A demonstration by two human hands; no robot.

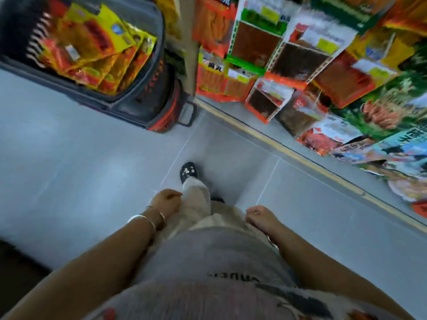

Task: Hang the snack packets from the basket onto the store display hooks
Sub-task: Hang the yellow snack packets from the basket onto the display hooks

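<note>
A dark basket [143, 98] with red trim stands on the floor at the upper left, filled with several yellow and red snack packets [92, 47]. Hanging snack packets [298, 56] cover the display along the upper right; the hooks themselves are hidden behind them. My left hand [165, 202] hangs beside my left leg with loosely curled fingers and holds nothing; bangles circle its wrist. My right hand [260, 217] hangs at my right hip, also loosely curled around nothing. Both hands are far below the basket and the display. The view is blurred.
Grey tiled floor [80, 169] stretches between me and the basket. A yellow strip [288, 153] runs along the display's base. My black shoe [188, 172] is stepping forward on the tiles. A dark object sits at the lower left edge.
</note>
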